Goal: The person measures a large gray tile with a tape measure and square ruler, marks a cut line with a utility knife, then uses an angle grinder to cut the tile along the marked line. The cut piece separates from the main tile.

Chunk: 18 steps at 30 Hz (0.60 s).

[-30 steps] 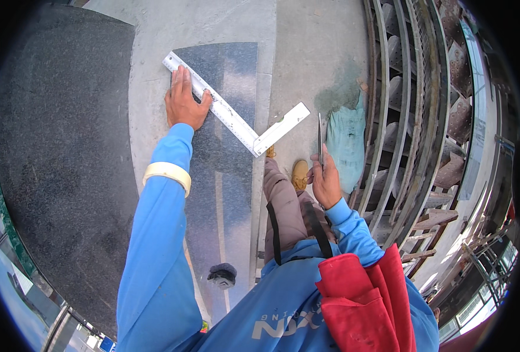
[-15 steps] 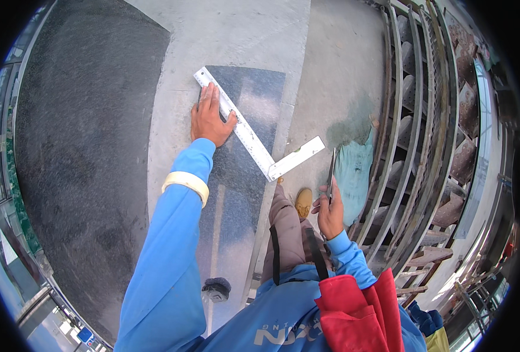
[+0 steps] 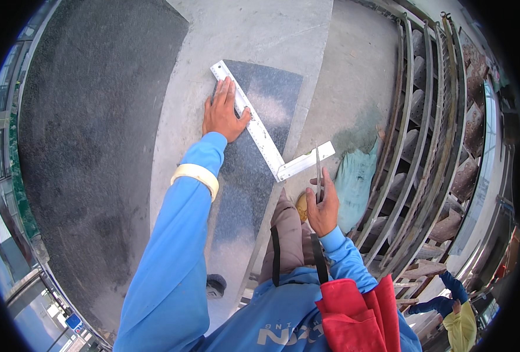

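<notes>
My left hand (image 3: 225, 111) lies with fingers extended on the long arm of a white L-shaped ruler (image 3: 263, 144), set diagonally over a dark, glossy slab (image 3: 242, 193) with lengthwise pale streaks. My right hand (image 3: 324, 202) is closed on a thin metal tool (image 3: 317, 173), held upright in the picture near the ruler's short arm, its tip overlapping that arm; whether they touch I cannot tell. Below it, my shoe shows behind the hand.
A large dark sheet (image 3: 90, 146) lies left. Curved metal racks (image 3: 424, 105) stand right, beside a pale teal cloth (image 3: 354, 185) on the concrete floor (image 3: 354, 64). A person (image 3: 459, 320) in yellow and blue is at the lower right rim.
My right hand and tool have moved up toward the ruler's short arm. The scene has shifted rightward in the picture. More of the person at lower right shows.
</notes>
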### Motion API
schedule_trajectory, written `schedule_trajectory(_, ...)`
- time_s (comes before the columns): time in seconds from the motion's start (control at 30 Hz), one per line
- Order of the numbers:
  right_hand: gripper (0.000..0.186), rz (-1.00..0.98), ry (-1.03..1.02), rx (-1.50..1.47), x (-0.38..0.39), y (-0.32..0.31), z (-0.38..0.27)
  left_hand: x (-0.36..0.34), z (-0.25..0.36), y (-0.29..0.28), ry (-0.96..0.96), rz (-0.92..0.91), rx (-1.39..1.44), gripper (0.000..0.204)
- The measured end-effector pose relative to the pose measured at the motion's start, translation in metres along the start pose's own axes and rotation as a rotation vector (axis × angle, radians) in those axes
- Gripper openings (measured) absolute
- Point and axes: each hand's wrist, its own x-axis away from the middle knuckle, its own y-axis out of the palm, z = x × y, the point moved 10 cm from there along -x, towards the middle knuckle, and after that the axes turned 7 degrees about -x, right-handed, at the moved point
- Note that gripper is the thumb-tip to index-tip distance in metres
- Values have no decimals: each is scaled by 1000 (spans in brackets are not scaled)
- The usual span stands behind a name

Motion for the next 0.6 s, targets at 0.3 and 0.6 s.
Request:
schedule_trajectory(0.3, 45, 78, 350, -289, 0, 78, 37, 4, -13, 20, -1, -43, -37, 85)
schedule_trajectory(0.6, 26, -7, 539, -687, -6, 92, 91, 3, 4, 54, -19, -21, -47, 84)
